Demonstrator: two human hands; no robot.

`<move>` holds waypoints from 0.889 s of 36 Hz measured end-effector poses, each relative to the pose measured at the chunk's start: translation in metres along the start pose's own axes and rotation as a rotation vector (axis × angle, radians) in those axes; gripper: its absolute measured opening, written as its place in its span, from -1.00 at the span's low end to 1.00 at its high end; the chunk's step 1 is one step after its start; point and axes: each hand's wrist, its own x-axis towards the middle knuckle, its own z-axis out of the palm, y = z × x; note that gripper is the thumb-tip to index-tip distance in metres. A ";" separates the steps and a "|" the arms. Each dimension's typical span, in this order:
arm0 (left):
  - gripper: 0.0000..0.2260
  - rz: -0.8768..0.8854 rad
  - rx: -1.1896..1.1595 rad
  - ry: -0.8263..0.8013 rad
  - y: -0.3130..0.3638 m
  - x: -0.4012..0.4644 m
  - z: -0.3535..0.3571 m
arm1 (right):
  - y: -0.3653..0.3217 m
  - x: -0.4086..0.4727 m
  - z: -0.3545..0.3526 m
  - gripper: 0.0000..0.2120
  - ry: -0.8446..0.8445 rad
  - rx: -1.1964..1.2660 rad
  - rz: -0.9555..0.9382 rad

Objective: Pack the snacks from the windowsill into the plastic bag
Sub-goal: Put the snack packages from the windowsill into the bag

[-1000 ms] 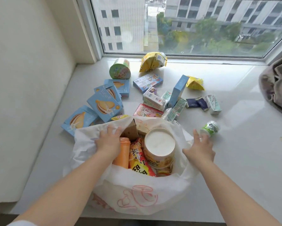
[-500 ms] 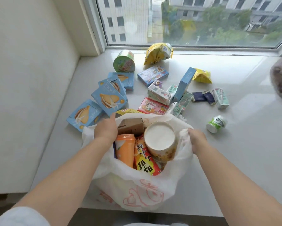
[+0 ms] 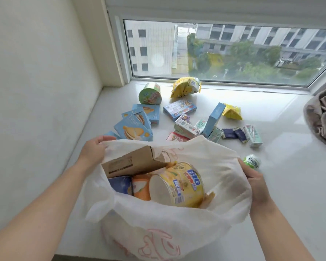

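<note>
Snacks [image 3: 133, 129] litter the white windowsill [image 3: 271, 113]; both hands [image 3: 93, 150] pinch the bag [image 3: 177, 223] rim.

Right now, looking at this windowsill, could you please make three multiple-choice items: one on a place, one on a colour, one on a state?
1. Where lies the yellow noodle bowl?
A. inside the plastic bag
B. beside the window
C. on the floor

2. Which colour have the sandwich-biscuit boxes?
A. red
B. light blue
C. black

3. What do the left hand and right hand do?
A. hang free
B. grip the bag's rim
C. hold a bottle

Key: 1 A, the bowl lies on its side within the bag; 2 B, the boxes' faces are pale blue; 3 B, each hand pinches the rim, spreading the mouth.
</note>
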 end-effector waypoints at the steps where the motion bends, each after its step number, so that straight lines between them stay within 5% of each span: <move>1: -0.67 0.036 -0.064 0.037 0.009 0.000 -0.005 | -0.002 -0.003 -0.005 -0.65 0.002 0.038 -0.021; 5: -0.57 0.150 -0.090 0.066 0.022 0.001 -0.032 | -0.005 -0.001 -0.028 -0.68 0.012 0.101 -0.053; 11: -0.74 0.000 0.474 -0.288 -0.018 0.003 -0.008 | 0.017 0.024 -0.047 -0.62 0.212 -0.126 0.228; 16: -0.79 -0.005 0.640 -0.478 -0.020 0.005 0.012 | 0.031 0.049 -0.094 -0.70 0.449 -0.454 0.365; 19: -0.61 0.119 0.801 -0.509 -0.009 0.016 0.020 | 0.031 0.062 -0.098 -0.60 0.524 -0.869 0.409; 22: -0.77 0.258 0.906 -0.583 0.000 0.019 0.035 | 0.028 0.073 -0.088 -0.74 0.507 -1.318 0.329; 28: -0.68 0.354 0.855 -0.669 -0.002 0.027 0.062 | 0.033 0.100 -0.069 -0.93 0.324 -1.449 0.148; 32: -0.67 0.282 0.696 -0.676 -0.001 0.037 0.074 | 0.038 0.111 -0.065 -0.74 0.327 -1.438 0.140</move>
